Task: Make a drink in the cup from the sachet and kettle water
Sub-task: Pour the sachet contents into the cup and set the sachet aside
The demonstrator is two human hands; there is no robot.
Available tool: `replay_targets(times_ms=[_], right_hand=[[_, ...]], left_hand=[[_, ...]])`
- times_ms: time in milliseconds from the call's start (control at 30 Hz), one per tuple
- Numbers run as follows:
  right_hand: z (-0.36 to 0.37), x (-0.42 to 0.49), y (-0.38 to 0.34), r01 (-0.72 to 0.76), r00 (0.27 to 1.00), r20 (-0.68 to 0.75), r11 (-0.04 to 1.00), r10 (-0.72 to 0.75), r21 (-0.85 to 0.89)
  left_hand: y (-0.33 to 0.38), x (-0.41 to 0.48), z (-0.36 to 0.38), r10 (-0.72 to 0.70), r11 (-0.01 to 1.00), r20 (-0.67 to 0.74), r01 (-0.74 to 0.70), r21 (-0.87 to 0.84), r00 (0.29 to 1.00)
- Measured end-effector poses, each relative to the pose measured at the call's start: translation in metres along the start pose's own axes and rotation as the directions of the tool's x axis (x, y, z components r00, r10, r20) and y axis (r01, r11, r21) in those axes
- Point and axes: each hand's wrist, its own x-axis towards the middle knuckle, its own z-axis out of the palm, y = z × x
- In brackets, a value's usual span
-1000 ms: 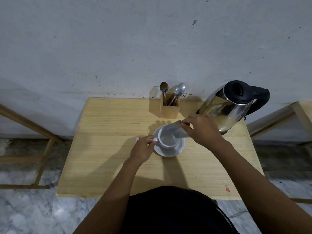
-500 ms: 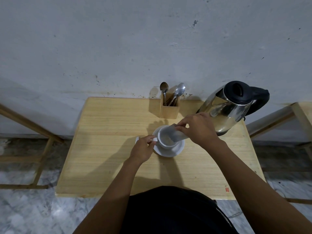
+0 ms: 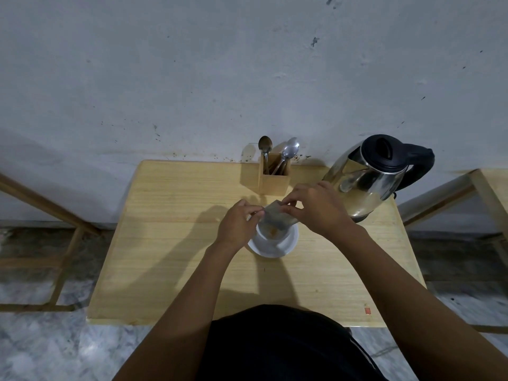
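Presently the table (image 3: 170,243) carries the full kit, with the kettle (image 3: 368,174) at its far right, upright with its lid down, and a box (image 3: 273,178) of spoons (image 3: 277,158) against the far wall. Near the centre the cup (image 3: 270,233) stands on its saucer (image 3: 275,247), and orange-brown powder shows in its bottom.

Change noted: half a second ago the left hand (image 3: 237,224) rested at the cup's left side; it has since risen and now pinches the left corner of the sachet (image 3: 279,218). The right hand (image 3: 316,209) is closed on the sachet's far right end. Both hands thus hold it directly above the cup.

The sachet's long axis runs far-left to near-right, and the pack looks tilted over the cup. Which end is open cannot be told.

Judgement: tipping appears largely done, and the two-handed hold suggests emptying the last of it. Water and stirring remain outstanding.
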Motion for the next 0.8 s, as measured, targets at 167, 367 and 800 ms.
replay_targets(times_ms=[167, 367, 800], right_hand=[[-0.001, -0.005, 0.015, -0.092, 0.995, 0.034, 0.993, 0.089, 0.074], [0.002, -0.011, 0.020, -0.140, 0.990, 0.022, 0.983, 0.138, 0.120], [0.010, -0.011, 0.018, -0.196, 0.977, -0.057, 0.974, 0.203, 0.113]], left_hand=[[-0.004, -0.001, 0.000, -0.020, 0.997, -0.045, 0.016, -0.069, 0.999], [-0.007, -0.003, 0.006, -0.045, 0.991, -0.064, 0.037, -0.125, 0.997], [-0.011, -0.001, 0.012, -0.059, 0.989, -0.078, 0.048, -0.139, 0.995]])
